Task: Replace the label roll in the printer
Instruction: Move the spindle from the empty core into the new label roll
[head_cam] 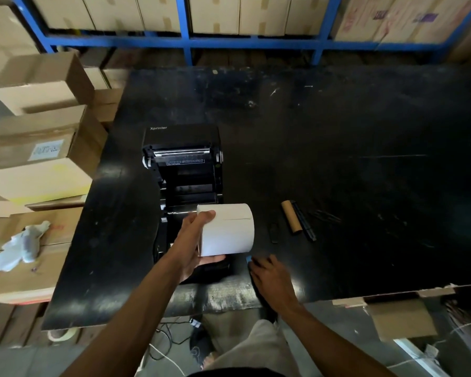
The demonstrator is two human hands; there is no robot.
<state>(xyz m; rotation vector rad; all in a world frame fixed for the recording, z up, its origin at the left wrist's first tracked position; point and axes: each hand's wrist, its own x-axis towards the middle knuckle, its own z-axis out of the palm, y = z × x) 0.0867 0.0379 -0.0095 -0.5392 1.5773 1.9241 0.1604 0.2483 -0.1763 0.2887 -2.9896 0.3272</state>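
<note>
Our right hand [269, 278] rests near the black worktop [365, 159] edge, fingers loosely spread, touching something small and blue. We see the printer [184, 170] open, and our left hand [193, 240] clamps the white label roll [229, 229] above it; an empty cardboard core [291, 216] lies right.

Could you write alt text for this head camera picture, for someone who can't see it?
A person's left hand holds a fresh white label roll over an open black printer on a dark table. The right hand rests on the table near an empty cardboard core, with cardboard boxes stacked to the left.
</note>
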